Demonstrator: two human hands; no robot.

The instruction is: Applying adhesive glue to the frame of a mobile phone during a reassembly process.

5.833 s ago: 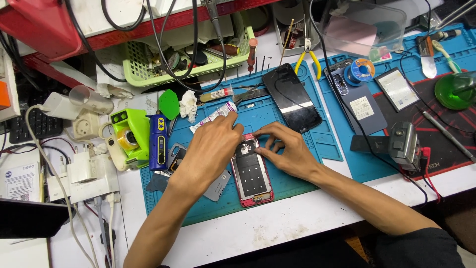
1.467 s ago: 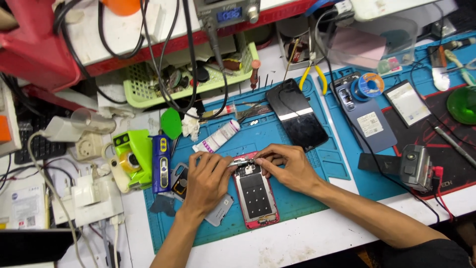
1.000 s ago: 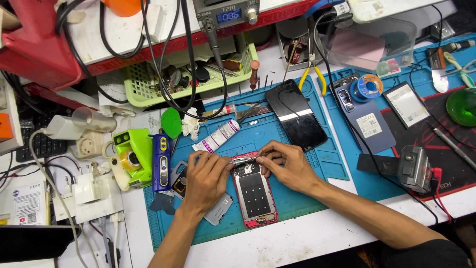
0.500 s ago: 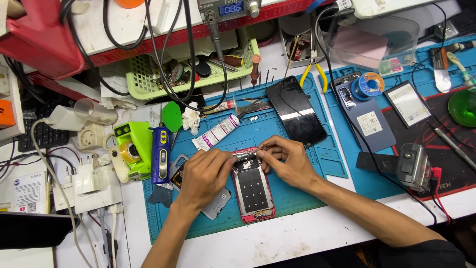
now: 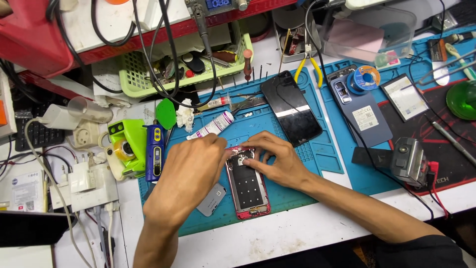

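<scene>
Fingers (image 5: 250,160) of both hands, left hand (image 5: 191,171) and right hand (image 5: 277,161), pressed on opened phone's (image 5: 248,186) top end, gripping nothing visible, blue mat (image 5: 292,191) beneath.

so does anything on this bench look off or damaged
Nothing looks spilled or broken. The opened red phone lies flat on the blue mat under the left hand and right hand. The black phone lies askew, and cables drape across the bench.

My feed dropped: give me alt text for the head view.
Both hands, left hand and right hand, press on the top end of an opened red-framed phone lying on a blue work mat. A black phone screen lies beyond.
</scene>
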